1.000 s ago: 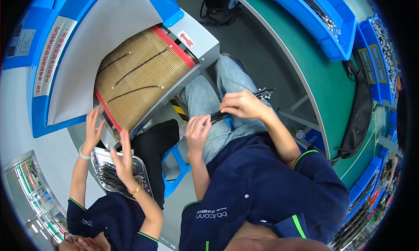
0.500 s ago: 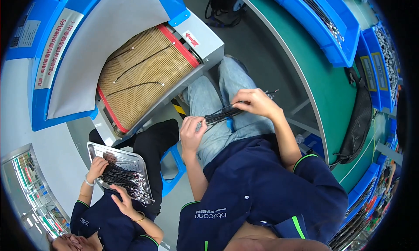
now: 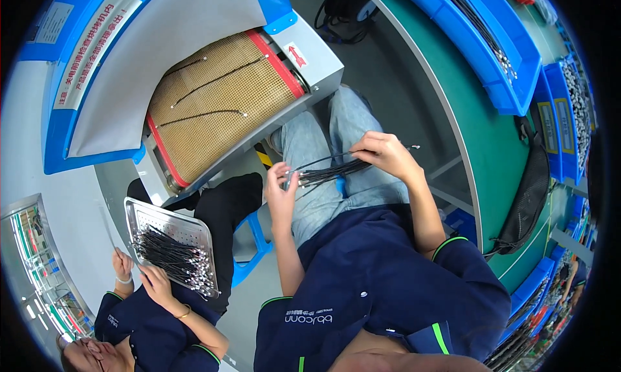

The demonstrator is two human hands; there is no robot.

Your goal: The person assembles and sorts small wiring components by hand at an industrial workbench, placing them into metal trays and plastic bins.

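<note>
My right hand (image 3: 386, 157) is closed on black cables above my lap, its thumb and forefinger pinching a single black cable (image 3: 323, 159) lifted off the rest. Below that strand, the bundle of thin black cables (image 3: 333, 173) runs under the right hand. My left hand (image 3: 280, 189) is at the bundle's left ends, fingers curled around the lone cable's small pale tip; the thumb stands somewhat apart, and the exact contact is hard to make out. One cable end with a light connector (image 3: 415, 147) sticks out beyond my right wrist.
At upper left, a machine's mesh conveyor belt (image 3: 220, 107) carries several black cables. A co-worker at lower left has a metal tray (image 3: 206, 228) of similar cables. A green table (image 3: 453, 81) with blue bins (image 3: 517, 94) and a black pouch (image 3: 525, 200) stands on the right.
My left fingers have loosened and lifted from the bundle's ends, and one cable now shows separated above it. The co-worker's hands have moved off the tray's cables. The whole view has shifted slightly.
</note>
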